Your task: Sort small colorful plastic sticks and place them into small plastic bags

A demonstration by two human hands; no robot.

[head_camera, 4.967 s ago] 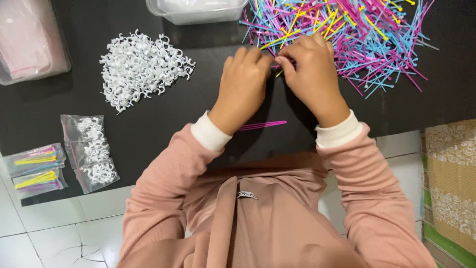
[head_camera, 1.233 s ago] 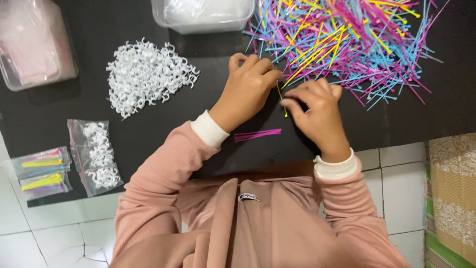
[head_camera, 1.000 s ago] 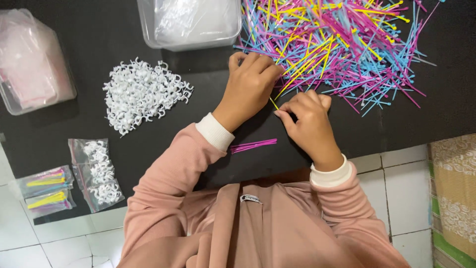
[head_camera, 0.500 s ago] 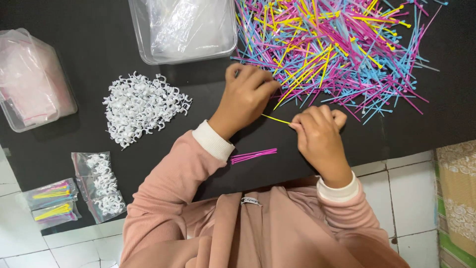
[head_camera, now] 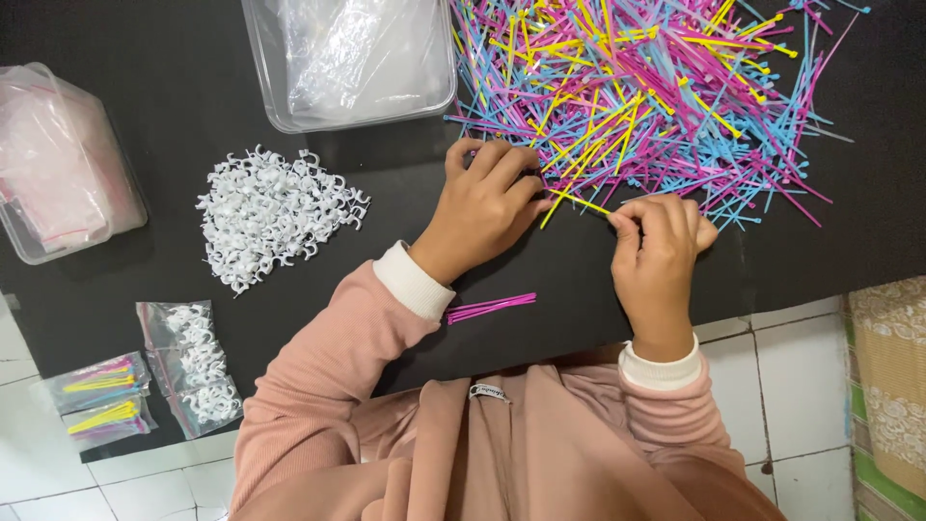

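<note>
Head view, looking straight down: both hands sit at the near edge of the big pile of ties (head_camera: 656, 87), the pink, blue and yellow ones spread over the black table (head_camera: 145, 116). The right hand (head_camera: 661, 256) has its fingers pinched narrow on one end of a yellow tie (head_camera: 579, 202), which lies nearly flat between the two hands, just off the pile's edge. The left hand (head_camera: 482, 207) rests curled on the table with its fingertips at the tie's other end; whether those fingers actually grip it I cannot tell, the knuckles hide the tips. Holding it by the end looks like a way to draw a single strand out clear of the tangle.

Just beside the left wrist, a small bundle of pink ties (head_camera: 492, 307) lies lined up, set apart from the heap, which reads like a sorted lot kept close at hand. Further left, a mound of white clips (head_camera: 275, 212) sits on its own, well apart from the ties. At the table's near-left corner lie small clear bags: some with clips (head_camera: 198, 371), some with coloured ties (head_camera: 96, 400). Up top, a clear tub (head_camera: 352, 58) holds crumpled plastic, and a second tub (head_camera: 58, 154) at the far left holds pinkish plastic. Pink sleeves with white cuffs frame it all.
</note>
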